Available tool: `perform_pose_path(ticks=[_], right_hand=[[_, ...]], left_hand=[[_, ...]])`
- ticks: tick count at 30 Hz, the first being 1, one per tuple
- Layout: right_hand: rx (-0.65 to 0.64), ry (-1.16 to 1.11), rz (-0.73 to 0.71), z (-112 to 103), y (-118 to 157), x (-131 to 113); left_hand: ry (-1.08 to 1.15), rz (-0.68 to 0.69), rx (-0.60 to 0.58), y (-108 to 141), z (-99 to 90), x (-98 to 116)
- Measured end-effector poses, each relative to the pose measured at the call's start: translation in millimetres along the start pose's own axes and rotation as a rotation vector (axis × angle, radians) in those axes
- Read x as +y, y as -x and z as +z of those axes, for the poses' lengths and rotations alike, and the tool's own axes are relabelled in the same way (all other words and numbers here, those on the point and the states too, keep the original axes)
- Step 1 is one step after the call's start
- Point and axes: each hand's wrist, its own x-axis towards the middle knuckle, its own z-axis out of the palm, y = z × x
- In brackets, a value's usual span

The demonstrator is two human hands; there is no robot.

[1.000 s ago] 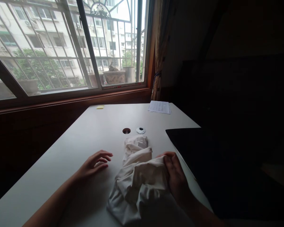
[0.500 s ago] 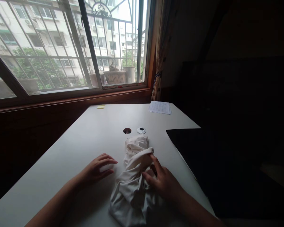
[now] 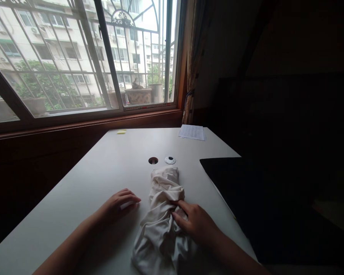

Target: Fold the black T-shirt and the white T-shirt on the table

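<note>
A crumpled white cloth [image 3: 160, 225] lies lengthwise on the white table [image 3: 103, 168], twisted into folds near its middle. My right hand [image 3: 193, 219] is at the cloth's right side, thumb and index finger pinching a fold, the fingertips partly tucked into the fabric. To the left of the cloth, my left hand [image 3: 122, 202] rests just over the tabletop with its fingers loosely curved and apart, touching no cloth and holding nothing.
Beyond the cloth are a round hole [image 3: 153, 160] and a white ring-shaped cover [image 3: 170, 160]. Papers [image 3: 192, 132] and a yellow note [image 3: 122, 131] lie at the far edge. A black surface [image 3: 226, 172] borders the right side; a barred window stands behind.
My right hand's index finger has come down and inward from the raised fold, which now lies lower. My left hand has barely moved, its fingers slightly closer together.
</note>
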Motion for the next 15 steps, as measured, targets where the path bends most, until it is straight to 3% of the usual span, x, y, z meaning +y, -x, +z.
perform_pose_path(ticks=[4,9,15], right_hand=[[0.012,-0.024,-0.022,-1.3,0.5,-1.3],[-0.075,0.018,0.027,-3.6,-0.1,-2.1],[-0.106,0.008,-0.021,-1.4,-1.6,-1.0]], left_hand=[[0.008,0.013,0.009,-1.0,0.8,-0.6],[0.027,-0.003,0.023,1.5,4.8,-5.2],[0.023,-0.058,0.009,4.9,7.1,-7.7]])
